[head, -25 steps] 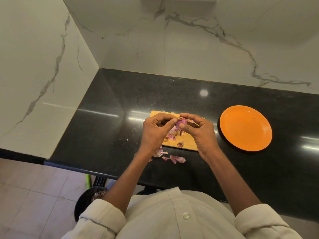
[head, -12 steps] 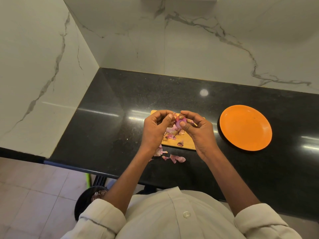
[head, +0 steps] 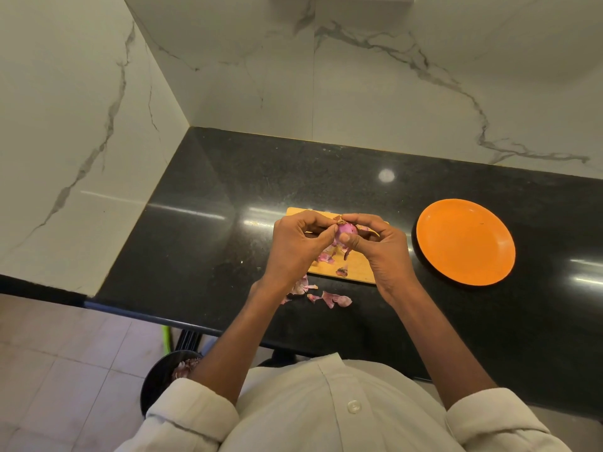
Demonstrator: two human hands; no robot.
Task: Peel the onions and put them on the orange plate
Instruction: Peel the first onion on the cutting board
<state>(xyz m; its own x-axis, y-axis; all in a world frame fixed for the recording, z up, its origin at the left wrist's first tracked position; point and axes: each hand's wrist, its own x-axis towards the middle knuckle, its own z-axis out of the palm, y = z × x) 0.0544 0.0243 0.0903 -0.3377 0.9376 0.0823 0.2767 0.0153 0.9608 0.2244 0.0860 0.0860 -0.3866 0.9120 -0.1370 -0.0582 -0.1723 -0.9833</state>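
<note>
A small purple onion is held above the wooden cutting board between both hands. My right hand grips it with thumb in front and fingers over its top. My left hand pinches at its left side, where a strip of skin hangs loose. Pink peel scraps lie on the board and on the black counter in front of it. The orange plate sits to the right with nothing on it.
The black counter meets white marble walls at the back and left. Its front edge runs just below the peels. A dark bin with peelings stands on the tiled floor under the counter's left end.
Both hands have turned the onion slightly and shifted their grip; my right fingers now reach over its top and my left fingers have closed in on its side.
</note>
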